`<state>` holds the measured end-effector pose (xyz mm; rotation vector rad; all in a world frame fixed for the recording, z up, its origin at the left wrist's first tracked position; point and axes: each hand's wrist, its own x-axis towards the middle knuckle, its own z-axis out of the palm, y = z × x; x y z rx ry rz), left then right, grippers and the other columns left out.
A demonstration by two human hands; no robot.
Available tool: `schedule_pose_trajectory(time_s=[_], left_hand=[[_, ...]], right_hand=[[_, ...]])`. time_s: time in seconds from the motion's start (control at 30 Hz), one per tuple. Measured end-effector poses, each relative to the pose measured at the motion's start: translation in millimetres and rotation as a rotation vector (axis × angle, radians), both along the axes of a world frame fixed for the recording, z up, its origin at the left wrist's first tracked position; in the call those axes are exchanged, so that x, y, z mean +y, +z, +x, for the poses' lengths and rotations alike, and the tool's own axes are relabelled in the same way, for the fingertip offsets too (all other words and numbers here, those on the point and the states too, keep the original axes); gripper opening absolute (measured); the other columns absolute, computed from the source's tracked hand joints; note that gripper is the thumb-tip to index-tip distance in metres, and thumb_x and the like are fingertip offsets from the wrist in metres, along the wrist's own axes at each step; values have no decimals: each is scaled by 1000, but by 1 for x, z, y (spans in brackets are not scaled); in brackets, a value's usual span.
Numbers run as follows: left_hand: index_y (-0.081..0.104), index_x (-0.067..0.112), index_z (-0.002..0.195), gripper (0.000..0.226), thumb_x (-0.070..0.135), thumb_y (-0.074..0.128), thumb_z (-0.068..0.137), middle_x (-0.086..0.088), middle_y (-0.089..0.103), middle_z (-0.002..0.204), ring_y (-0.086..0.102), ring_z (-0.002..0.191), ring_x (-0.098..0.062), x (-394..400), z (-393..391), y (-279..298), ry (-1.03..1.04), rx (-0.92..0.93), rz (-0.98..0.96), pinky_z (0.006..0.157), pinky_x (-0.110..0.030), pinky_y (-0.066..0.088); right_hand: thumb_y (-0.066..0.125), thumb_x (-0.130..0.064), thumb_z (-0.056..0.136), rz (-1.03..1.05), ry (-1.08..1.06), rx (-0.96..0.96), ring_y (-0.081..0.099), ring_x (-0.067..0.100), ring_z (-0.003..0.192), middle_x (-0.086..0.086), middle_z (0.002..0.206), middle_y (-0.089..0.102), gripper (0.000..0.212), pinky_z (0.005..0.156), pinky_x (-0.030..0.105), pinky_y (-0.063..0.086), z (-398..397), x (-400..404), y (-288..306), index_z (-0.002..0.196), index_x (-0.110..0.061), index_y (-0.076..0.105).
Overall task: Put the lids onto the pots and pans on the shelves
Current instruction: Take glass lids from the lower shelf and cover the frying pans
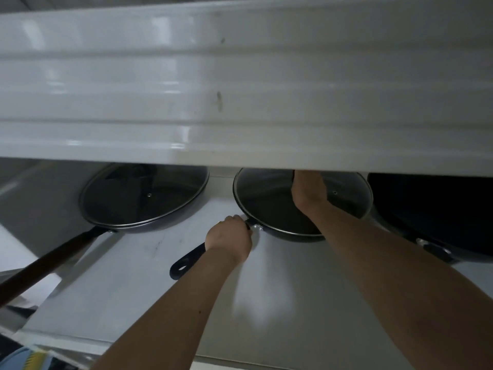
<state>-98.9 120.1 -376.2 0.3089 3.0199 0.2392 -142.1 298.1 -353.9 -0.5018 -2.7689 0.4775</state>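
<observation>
Glass lid [269, 201] going down on the middle pan [296, 232] — seating step in hand.

Right hand [308, 192] reaches over the lid's centre, fingers hidden under the upper shelf [240, 102], so its hold cannot be told; left hand [229, 237] is closed round the pan handle [186, 260], steadying it. Lid appears on the rim; next likely calls for letting go and drawing back low — headroom is tight. Left pan [144, 196] is lidded; right pan [432, 209] looks bare, close beside. Lower shelf [280, 303] in front lies open.
</observation>
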Motion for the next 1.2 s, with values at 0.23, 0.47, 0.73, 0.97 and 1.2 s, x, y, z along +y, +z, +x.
schedule_pose_trajectory(time_s=[0.23,0.47,0.73,0.97,1.2], left_hand=[[50,7,122,35,30,35,100,-12,56,123,57,113,-30,-1,0,-4,-18,-1,4,90,-35,45],[52,10,122,33,26,36,99,-11,58,120,57,111,-29,0,7,-1,-19,11,-38,90,-35,43],[31,8,145,50,29,31,100,-10,36,151,30,141,-27,78,53,19,-171,172,-25,120,-48,16],[54,12,125,36,23,38,95,-8,54,133,48,125,-26,195,137,25,-450,143,-26,111,-42,33],[23,5,150,56,34,25,102,-14,32,154,34,140,-31,270,196,18,-529,117,-36,115,-46,28]], right_hand=[[41,-1,95,14,27,65,44,39,125,22,138,43,37,96,47,46,-2,-2,-5,131,-5,46],[43,-9,96,-47,130,-10,37,36,135,14,159,8,51,108,44,40,12,0,-9,146,-11,31],[37,-13,99,-137,49,86,17,25,148,6,162,7,53,110,39,36,95,16,6,151,-16,23],[38,-16,98,-166,-155,167,17,27,147,7,161,12,51,108,49,40,196,109,19,148,-17,29],[37,-14,99,-135,-334,36,7,28,149,9,161,4,54,112,40,32,288,197,10,150,-15,20]])
